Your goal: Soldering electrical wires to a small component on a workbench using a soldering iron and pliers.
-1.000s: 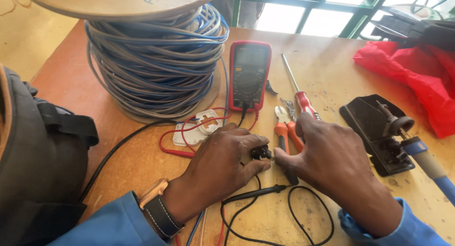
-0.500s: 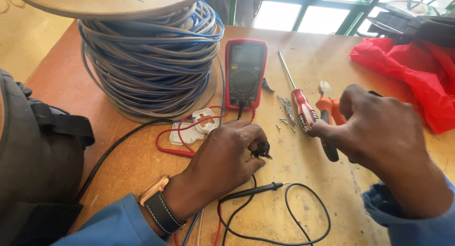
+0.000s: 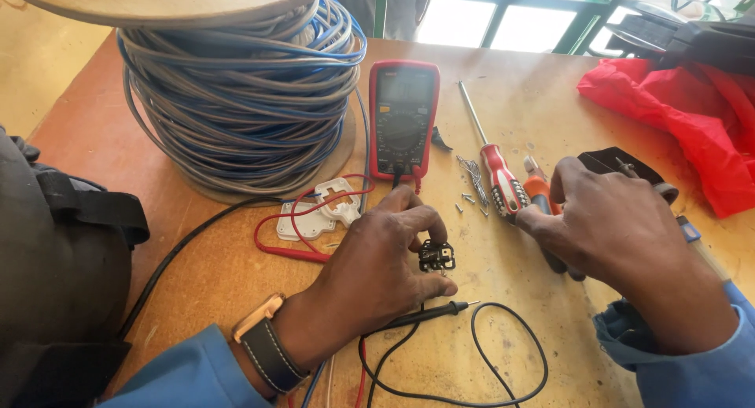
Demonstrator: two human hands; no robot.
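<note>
Two hands work over a wooden table (image 3: 503, 85). Nearest, a black test probe (image 3: 417, 317) with its looping lead lies just below the left hand (image 3: 377, 270), whose fingertips pinch a small black socket insert (image 3: 436, 257) held just above the tabletop. Beside it, the right hand (image 3: 621, 227) has its fingers curled around orange-handled pliers (image 3: 539, 194), touching a red-handled screwdriver (image 3: 494, 160). Loose screws (image 3: 472, 176) lie near. Beyond sit a white cover plate (image 3: 326, 211), a red multimeter (image 3: 403, 117) and a big cable reel (image 3: 244, 85)
</note>
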